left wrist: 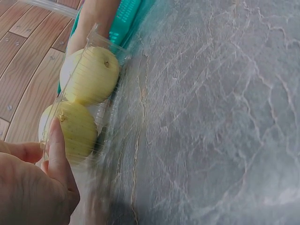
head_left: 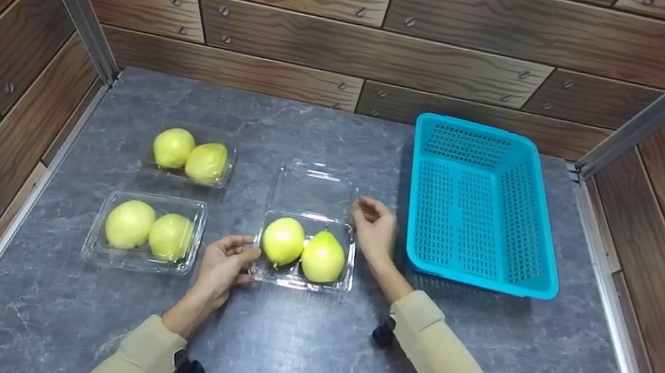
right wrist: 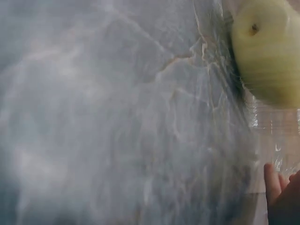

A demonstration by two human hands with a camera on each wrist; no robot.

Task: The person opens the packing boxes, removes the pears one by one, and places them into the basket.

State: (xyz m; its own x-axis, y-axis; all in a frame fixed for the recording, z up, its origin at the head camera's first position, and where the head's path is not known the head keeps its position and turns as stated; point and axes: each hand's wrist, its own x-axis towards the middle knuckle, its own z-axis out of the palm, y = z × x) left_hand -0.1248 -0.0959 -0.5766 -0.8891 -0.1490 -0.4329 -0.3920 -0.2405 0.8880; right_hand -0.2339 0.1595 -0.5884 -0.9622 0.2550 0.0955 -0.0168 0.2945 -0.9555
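A clear plastic clamshell container lies with its lid folded back toward the far wall. In its base sit two yellow-green pears, a left one and a right one. At the base's left side, my left hand pinches the rim between thumb and fingers; the left wrist view shows the fingertips on the thin plastic edge beside a pear. My right hand holds the lid's right edge with bent fingers. In the right wrist view only a few fingers show, below a pear.
Left of my left hand stands a closed clear container with two pears. Another container with two pears is behind it. A blue perforated basket stands to the right, near my right forearm. Wood-patterned walls border the grey table.
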